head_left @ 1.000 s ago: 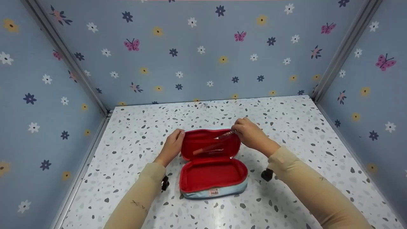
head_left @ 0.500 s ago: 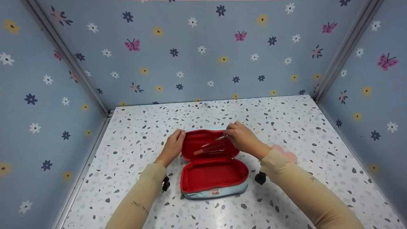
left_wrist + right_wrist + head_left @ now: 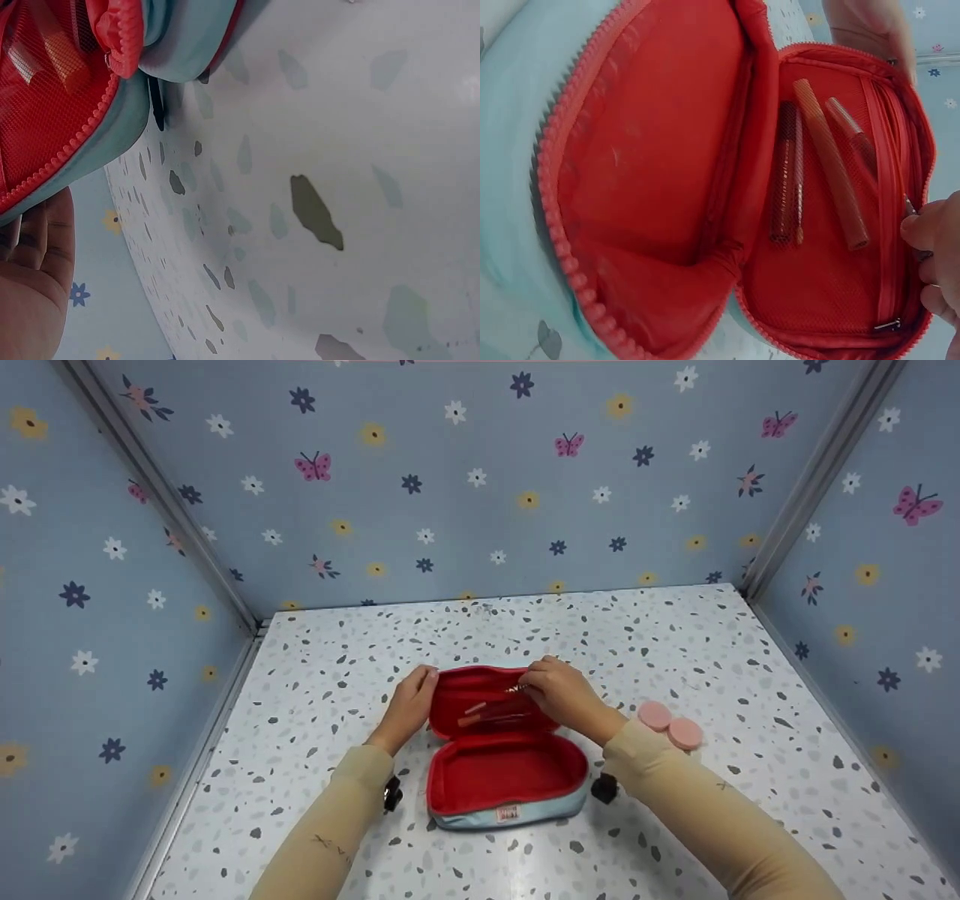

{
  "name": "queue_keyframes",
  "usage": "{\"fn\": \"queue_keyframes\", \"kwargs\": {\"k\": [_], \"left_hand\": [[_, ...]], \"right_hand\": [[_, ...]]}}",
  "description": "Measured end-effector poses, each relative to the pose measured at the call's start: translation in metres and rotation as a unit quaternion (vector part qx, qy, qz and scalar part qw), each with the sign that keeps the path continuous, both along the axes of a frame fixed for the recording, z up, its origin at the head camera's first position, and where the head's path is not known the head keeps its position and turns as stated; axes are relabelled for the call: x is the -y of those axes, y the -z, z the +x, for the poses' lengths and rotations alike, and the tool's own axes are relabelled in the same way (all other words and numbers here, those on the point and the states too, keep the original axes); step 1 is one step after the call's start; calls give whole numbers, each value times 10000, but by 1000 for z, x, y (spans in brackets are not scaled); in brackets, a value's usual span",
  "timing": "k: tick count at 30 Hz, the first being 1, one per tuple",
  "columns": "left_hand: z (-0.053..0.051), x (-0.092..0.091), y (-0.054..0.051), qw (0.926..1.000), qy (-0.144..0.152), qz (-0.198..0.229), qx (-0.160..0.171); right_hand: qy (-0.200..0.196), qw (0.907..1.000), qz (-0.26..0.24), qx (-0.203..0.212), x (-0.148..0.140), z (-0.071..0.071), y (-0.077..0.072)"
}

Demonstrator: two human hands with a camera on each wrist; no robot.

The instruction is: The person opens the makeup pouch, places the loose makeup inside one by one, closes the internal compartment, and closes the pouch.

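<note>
A light blue zip pouch [image 3: 510,812] with red lining lies unzipped on the table, its lid raised behind the base. My left hand [image 3: 409,701] grips the lid's left edge, fingers behind it in the left wrist view. My right hand [image 3: 559,690] pinches a slim pencil-like stick [image 3: 844,112] with white lettering at the lid's upper right. The stick's pale end lies behind the red mesh pocket [image 3: 817,292]; its other end is hidden by my fingers. Behind the mesh also sit an orange-brown tube [image 3: 829,161], a dark tube [image 3: 782,172] and a thin brush-like stick [image 3: 799,187].
Two pink round discs [image 3: 685,733] lie side by side on the speckled table [image 3: 337,660], right of the pouch. The pouch's base [image 3: 517,772] shows bare red lining. Flower-patterned walls [image 3: 480,510] stand at the back and both sides.
My right hand has moved left and slightly down, sliding the stick deeper into the mesh pocket. The pink discs have come into view from behind the right arm. My left hand stays on the lid.
</note>
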State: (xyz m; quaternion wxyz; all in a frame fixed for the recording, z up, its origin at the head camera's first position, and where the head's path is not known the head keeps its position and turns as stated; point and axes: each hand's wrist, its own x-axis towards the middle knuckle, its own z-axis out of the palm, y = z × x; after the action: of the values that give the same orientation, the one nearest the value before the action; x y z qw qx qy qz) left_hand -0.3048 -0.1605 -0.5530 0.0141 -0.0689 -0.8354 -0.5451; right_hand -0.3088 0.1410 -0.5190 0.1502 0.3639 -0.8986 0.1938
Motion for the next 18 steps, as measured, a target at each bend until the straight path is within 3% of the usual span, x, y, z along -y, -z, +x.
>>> {"fn": "queue_keyframes", "kwargs": {"k": [18], "left_hand": [[-2,-1,2,10000,-33,-27,82]], "right_hand": [[24,9995,248,178,2,4,13]]}}
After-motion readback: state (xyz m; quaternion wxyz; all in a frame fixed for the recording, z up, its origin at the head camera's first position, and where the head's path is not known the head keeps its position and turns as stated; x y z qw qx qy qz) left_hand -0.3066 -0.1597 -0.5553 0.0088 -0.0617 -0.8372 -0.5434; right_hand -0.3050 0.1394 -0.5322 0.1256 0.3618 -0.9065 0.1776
